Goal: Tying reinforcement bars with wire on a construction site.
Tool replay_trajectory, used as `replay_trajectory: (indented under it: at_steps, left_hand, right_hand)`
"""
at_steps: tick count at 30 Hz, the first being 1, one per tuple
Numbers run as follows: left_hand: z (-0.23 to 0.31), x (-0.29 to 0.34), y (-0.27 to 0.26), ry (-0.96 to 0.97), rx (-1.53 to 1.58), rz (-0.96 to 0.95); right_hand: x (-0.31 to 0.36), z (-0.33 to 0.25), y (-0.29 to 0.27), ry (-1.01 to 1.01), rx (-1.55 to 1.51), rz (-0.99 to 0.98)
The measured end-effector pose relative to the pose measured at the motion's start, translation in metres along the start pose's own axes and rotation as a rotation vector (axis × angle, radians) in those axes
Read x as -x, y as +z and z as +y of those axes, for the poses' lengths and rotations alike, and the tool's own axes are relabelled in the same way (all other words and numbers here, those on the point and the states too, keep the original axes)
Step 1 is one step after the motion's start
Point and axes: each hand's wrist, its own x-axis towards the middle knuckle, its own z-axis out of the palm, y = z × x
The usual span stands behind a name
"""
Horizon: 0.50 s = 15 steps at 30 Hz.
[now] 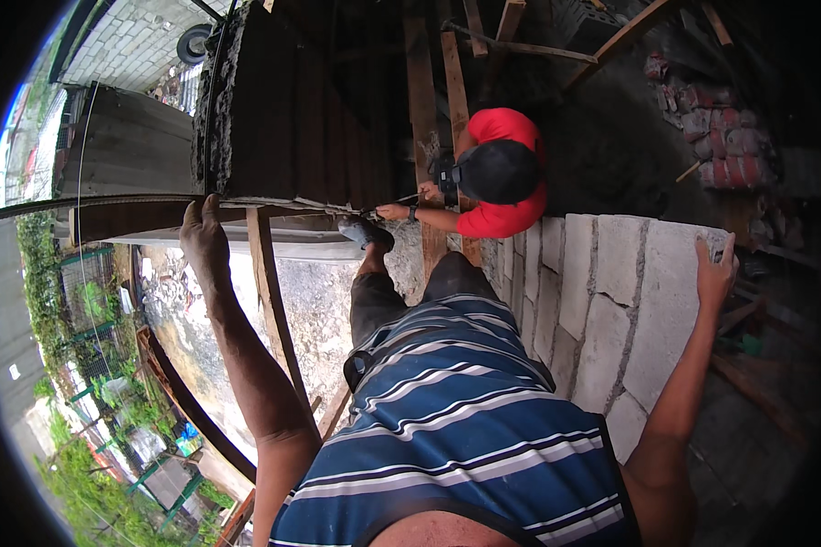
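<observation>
Raised at the left, my left hand [205, 242] has its fingers hooked over a ribbed steel bar [109, 204] beside the rough concrete column. A timber beam [137, 221] runs just under that bar. Out to the right, my right hand [717, 266] grips the top edge of a grey block wall [666, 301], thumb and fingers apart around its corner. Between my arms, one shoe [369, 233] of mine stands near the bar's line. In front, a co-worker in a red shirt [511, 214] and dark cap has both hands at a thin rod by the boards.
Upright wooden posts [266, 292] and long planks [421, 109] stand around me. Stacked red and white sacks [734, 146] lie at the far right. Far below at left are plants [91, 474] and a green fence. A tire [193, 44] hangs at the far left.
</observation>
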Motion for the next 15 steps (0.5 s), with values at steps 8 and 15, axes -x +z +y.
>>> replay_trajectory:
  at_steps: [8,15]
  left_hand:
    - [-0.009,-0.003,0.004,0.004,0.013,0.016]
    - [0.009,0.002,0.000,-0.012,0.035,-0.014]
  right_hand:
    - [0.000,-0.002,-0.002,0.010,0.018,-0.011]
    - [0.001,0.000,0.000,0.003,0.013,0.000]
